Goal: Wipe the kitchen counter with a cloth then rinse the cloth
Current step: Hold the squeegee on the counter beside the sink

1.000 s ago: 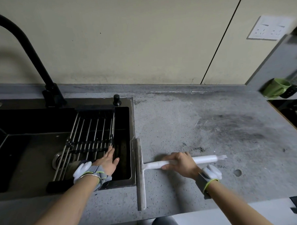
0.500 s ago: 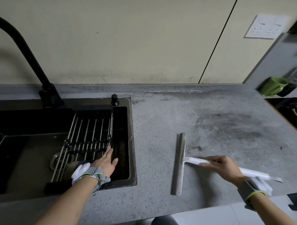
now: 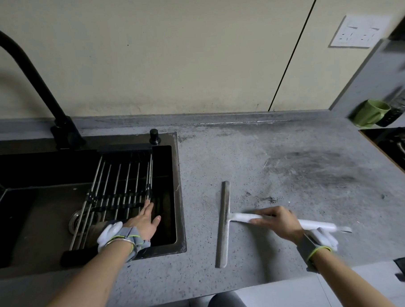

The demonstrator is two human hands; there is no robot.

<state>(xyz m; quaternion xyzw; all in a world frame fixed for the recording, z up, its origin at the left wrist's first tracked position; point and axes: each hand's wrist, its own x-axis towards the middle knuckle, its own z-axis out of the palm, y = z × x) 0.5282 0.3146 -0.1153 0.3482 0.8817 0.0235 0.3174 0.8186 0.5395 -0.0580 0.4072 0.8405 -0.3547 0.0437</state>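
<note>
While the grey counter (image 3: 243,151) spreads right of the black sink (image 3: 179,200), a white squeegee (image 3: 223,222) lies blade-down near the counter's front edge, the right hand (image 3: 278,220) grasping its handle, and the left hand (image 3: 145,222) reaches flat-fingered over the sink's front right corner.

head view | looks forward-down, close | over counter (image 3: 243,151) and sink (image 3: 178,189)

I counted one squeegee (image 3: 223,224) on the surface (image 3: 314,195) right of the sink (image 3: 178,189), one green mug (image 3: 370,116), one faucet (image 3: 31,72).
</note>
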